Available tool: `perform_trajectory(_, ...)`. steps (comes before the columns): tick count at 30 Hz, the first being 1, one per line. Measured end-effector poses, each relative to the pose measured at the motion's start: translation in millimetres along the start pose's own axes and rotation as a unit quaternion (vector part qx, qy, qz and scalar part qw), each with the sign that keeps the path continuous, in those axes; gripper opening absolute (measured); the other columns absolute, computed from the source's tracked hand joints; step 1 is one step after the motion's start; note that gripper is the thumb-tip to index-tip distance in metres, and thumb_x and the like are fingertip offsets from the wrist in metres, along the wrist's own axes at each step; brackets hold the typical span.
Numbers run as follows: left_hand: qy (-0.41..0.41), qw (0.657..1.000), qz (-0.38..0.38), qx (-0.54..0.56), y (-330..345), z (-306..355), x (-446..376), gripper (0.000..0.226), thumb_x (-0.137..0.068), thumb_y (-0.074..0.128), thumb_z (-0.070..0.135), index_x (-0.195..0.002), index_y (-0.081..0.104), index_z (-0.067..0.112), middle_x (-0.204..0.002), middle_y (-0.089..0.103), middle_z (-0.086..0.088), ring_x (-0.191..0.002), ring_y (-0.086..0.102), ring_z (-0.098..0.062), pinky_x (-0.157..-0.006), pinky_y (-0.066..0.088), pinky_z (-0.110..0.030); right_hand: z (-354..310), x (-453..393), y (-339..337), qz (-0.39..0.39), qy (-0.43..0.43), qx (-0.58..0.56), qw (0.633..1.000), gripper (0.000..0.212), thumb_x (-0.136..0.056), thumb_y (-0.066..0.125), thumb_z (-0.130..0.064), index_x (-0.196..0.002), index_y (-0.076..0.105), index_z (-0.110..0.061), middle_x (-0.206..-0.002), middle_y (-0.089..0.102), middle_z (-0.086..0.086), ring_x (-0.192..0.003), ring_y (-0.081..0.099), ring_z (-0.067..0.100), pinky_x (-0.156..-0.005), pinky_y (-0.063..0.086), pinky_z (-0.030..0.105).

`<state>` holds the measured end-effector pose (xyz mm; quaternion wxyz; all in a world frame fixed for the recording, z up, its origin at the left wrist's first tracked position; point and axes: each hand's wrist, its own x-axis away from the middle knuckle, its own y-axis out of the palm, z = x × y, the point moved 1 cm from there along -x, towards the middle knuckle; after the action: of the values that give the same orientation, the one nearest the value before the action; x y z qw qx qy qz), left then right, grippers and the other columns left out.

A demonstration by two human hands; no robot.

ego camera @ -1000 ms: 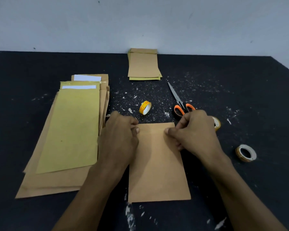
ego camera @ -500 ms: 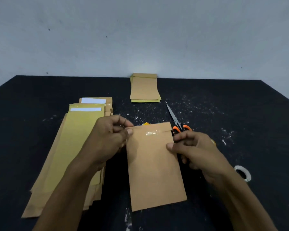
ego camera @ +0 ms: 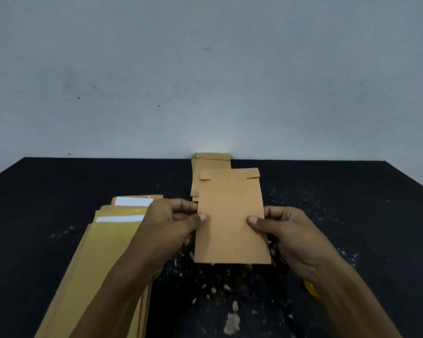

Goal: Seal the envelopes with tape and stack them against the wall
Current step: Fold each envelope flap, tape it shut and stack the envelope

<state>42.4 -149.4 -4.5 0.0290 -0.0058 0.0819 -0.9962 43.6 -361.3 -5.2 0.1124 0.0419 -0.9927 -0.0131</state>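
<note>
I hold a small brown envelope (ego camera: pixel 230 215) lifted above the black table (ego camera: pixel 59 191), its folded flap at the far end. My left hand (ego camera: pixel 171 220) pinches its left edge with the thumb on top. My right hand (ego camera: pixel 286 230) pinches the right edge the same way. Behind it, a stack of brown envelopes (ego camera: pixel 211 162) lies against the grey wall (ego camera: pixel 205 81), partly hidden by the held envelope. A pile of open yellow and brown envelopes (ego camera: pixel 112 240) with white paper showing lies at the left.
A yellow tape roll (ego camera: pixel 310 289) peeks out under my right forearm. White paper scraps (ego camera: pixel 232 320) litter the table in front of me. The scissors and other tape rolls are out of sight.
Both hands lifted the envelope off the table and carried it toward the stack at the wall. The view tilted upward, so the scissors and tape rolls dropped out of sight.
</note>
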Motion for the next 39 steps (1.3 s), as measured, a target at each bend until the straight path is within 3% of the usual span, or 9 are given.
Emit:
perform_trajectory(6,-0.039,0.995,0.026,-0.086,12,-8,-82,0.005,-0.088,0.072,0.011,-0.085,0.071,0.015,-0.084,0.073,-0.004,-0.068,0.068,-0.007,-0.061,0.054,-0.022,-15,-93,6,0.08,0.0,0.14,0.987,0.008,-0.085,0.076,-0.007,-0.088,0.072,0.0,-0.078,0.073,0.011,-0.048,0.06,0.008,-0.04,0.039,0.022)
perform_trajectory(9,-0.056,0.985,0.05,-0.157,14,-20,-126,0.006,-0.086,0.074,0.016,-0.091,0.072,0.012,-0.094,0.072,-0.007,-0.086,0.069,-0.019,-0.077,0.058,-0.033,-16,-137,11,0.106,-0.022,0.232,0.967,0.011,-0.083,0.078,-0.012,-0.09,0.072,-0.007,-0.088,0.073,0.007,-0.067,0.066,0.011,-0.048,0.049,0.025)
perform_trajectory(12,-0.056,0.975,0.066,-0.204,14,-27,-168,0.009,-0.086,0.072,0.015,-0.092,0.07,0.008,-0.094,0.07,-0.008,-0.084,0.067,-0.019,-0.068,0.057,-0.029,-14,-184,17,0.13,-0.032,0.298,0.945,0.019,-0.081,0.076,-0.018,-0.096,0.071,-0.008,-0.094,0.07,0.007,-0.082,0.067,0.018,-0.074,0.061,0.04)
perform_trajectory(18,-0.043,0.958,0.086,-0.271,13,-34,-217,0.017,-0.085,0.07,0.013,-0.096,0.068,0.001,-0.092,0.067,-0.009,-0.077,0.064,-0.017,-0.055,0.052,-0.024,-13,-231,30,0.153,-0.029,0.402,0.902,0.028,-0.081,0.071,-0.031,-0.101,0.061,-0.015,-0.101,0.061,0.003,-0.091,0.063,0.025,-0.071,0.051,0.034)
perform_trajectory(22,-0.039,0.951,0.086,-0.294,15,-38,-226,0.016,-0.086,0.068,0.012,-0.097,0.067,0.0,-0.094,0.066,-0.01,-0.081,0.065,-0.021,-0.067,0.058,-0.035,-10,-238,33,0.169,-0.043,0.44,0.881,0.026,-0.083,0.068,-0.03,-0.101,0.06,-0.013,-0.105,0.062,0.006,-0.093,0.063,0.028,-0.071,0.048,0.034)
perform_trajectory(27,-0.037,0.954,0.074,-0.289,16,-33,-219,0.016,-0.087,0.068,0.015,-0.094,0.065,0.0,-0.089,0.065,-0.01,-0.077,0.065,-0.021,-0.052,0.05,-0.026,-8,-233,32,0.163,-0.06,0.435,0.883,0.023,-0.085,0.067,-0.032,-0.089,0.053,-0.015,-0.105,0.062,0.009,-0.092,0.062,0.029,-0.069,0.047,0.033)
perform_trajectory(32,-0.005,0.961,0.049,-0.274,10,-16,-193,0.02,-0.09,0.07,0.025,-0.08,0.055,0.016,-0.082,0.057,0.002,-0.082,0.059,-0.015,-0.058,0.045,-0.021,-14,-207,28,0.148,-0.103,0.443,0.878,0.04,-0.085,0.071,-0.038,-0.119,0.06,-0.019,-0.111,0.063,0.004,-0.099,0.063,0.025,-0.08,0.054,0.039)
perform_trajectory(36,0.041,0.96,0.055,-0.273,-5,2,-151,0.03,-0.09,0.072,0.029,-0.113,0.069,0.011,-0.107,0.068,-0.002,-0.1,0.063,-0.014,-0.079,0.045,-0.021,-19,-163,38,0.12,-0.163,0.426,0.882,0.047,-0.086,0.074,-0.038,-0.128,0.061,-0.02,-0.106,0.066,0.002,-0.098,0.063,0.019,-0.086,0.056,0.04)
perform_trajectory(39,0.076,0.959,0.054,-0.267,-19,12,-112,0.027,-0.088,0.073,0.028,-0.112,0.072,0.014,-0.099,0.071,0.003,-0.092,0.064,-0.005,-0.074,0.045,-0.015,-23,-125,53,0.084,-0.191,0.403,0.891,0.032,-0.086,0.076,-0.035,-0.114,0.07,-0.022,-0.09,0.067,-0.006,-0.085,0.064,0.01,-0.082,0.057,0.035)
